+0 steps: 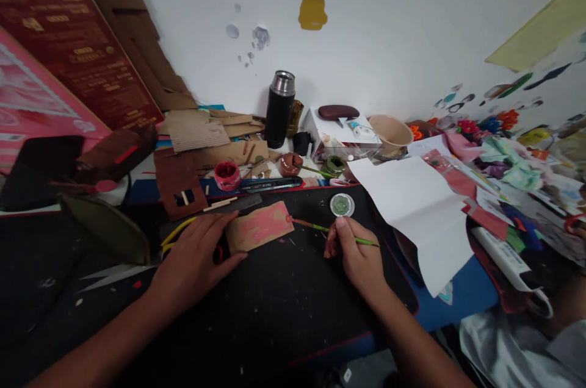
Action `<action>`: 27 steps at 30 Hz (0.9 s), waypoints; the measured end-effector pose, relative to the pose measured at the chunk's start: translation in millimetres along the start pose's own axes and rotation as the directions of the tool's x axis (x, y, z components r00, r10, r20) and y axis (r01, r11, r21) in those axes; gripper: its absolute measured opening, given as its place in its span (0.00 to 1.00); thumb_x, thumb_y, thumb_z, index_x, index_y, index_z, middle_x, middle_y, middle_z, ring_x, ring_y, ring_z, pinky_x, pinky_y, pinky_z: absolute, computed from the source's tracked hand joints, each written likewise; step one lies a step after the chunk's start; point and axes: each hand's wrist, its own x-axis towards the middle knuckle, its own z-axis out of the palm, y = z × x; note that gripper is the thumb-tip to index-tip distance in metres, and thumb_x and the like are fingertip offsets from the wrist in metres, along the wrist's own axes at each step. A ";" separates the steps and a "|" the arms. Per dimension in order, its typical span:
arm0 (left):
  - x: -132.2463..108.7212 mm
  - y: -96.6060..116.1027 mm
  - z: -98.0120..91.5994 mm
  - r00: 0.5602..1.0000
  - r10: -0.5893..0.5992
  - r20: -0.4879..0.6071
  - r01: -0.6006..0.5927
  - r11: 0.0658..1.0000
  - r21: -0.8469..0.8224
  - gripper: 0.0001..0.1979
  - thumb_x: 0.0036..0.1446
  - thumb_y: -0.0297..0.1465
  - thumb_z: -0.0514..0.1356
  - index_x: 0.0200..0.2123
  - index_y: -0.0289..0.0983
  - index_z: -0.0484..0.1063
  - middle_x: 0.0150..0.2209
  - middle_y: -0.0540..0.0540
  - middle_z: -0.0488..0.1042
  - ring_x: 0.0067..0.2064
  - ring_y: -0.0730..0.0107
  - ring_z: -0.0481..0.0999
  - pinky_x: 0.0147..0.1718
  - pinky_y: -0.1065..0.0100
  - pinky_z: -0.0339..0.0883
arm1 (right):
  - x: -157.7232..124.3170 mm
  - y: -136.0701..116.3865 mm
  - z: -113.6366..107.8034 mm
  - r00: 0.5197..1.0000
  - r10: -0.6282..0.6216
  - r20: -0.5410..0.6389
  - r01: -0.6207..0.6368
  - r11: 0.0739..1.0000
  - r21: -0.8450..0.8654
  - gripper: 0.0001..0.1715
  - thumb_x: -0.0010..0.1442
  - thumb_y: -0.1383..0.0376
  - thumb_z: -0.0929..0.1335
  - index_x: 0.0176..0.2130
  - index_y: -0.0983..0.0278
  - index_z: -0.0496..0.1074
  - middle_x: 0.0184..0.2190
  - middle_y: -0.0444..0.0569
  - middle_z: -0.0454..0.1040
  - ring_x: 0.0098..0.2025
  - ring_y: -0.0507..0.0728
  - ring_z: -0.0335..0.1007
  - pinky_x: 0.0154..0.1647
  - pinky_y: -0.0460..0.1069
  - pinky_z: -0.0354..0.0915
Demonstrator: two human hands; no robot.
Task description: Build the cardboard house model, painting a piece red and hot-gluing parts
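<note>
- Centre of frame: we see the cardboard piece (pixel 259 227) (streaked pink) lying flat on the dark bench (pixel 284 302).
- Left hand (pixel 196 260): open, fingers spread flat, pressing the piece's left end.
- Right hand (pixel 357 254): fingers pinched closed on a paintbrush (pixel 311 226), whose tip touches the piece's right edge.
- Just above the right hand we note a green paint dish (pixel 342 205).

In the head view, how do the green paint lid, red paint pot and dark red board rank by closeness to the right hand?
From the right hand, holding the paintbrush:
1. green paint lid, just beyond it.
2. red paint pot, up and left.
3. dark red board, far left by the wall.
</note>
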 end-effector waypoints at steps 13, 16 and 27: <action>-0.5 -1.0 0.9 1.000 0.006 -0.014 -0.006 0.999 0.051 0.34 0.64 0.45 0.67 0.67 0.39 0.64 0.60 0.36 0.78 0.61 0.43 0.77 0.59 0.44 0.72 | -0.8 -2.8 5.7 0.996 0.005 0.084 -0.011 0.998 0.064 0.31 0.77 0.48 0.63 0.28 0.61 0.72 0.17 0.44 0.72 0.20 0.53 0.69 0.24 0.47 0.63; -2.1 -1.5 5.1 0.999 0.041 -0.018 -0.039 0.994 0.099 0.37 0.64 0.47 0.67 0.69 0.38 0.64 0.61 0.36 0.78 0.63 0.41 0.75 0.61 0.42 0.70 | 0.7 -1.6 3.1 0.998 0.049 0.040 -0.054 0.989 0.137 0.31 0.75 0.45 0.65 0.27 0.62 0.72 0.17 0.45 0.72 0.19 0.53 0.69 0.23 0.46 0.63; 75.3 -12.8 -89.1 0.992 0.035 -0.121 -0.004 0.969 0.247 0.23 0.72 0.42 0.56 0.62 0.34 0.71 0.57 0.35 0.79 0.59 0.48 0.75 0.61 0.48 0.67 | 17.7 1.4 21.3 0.993 0.116 0.013 -0.107 0.861 0.497 0.31 0.67 0.42 0.72 0.27 0.63 0.72 0.15 0.41 0.66 0.17 0.53 0.69 0.19 0.46 0.63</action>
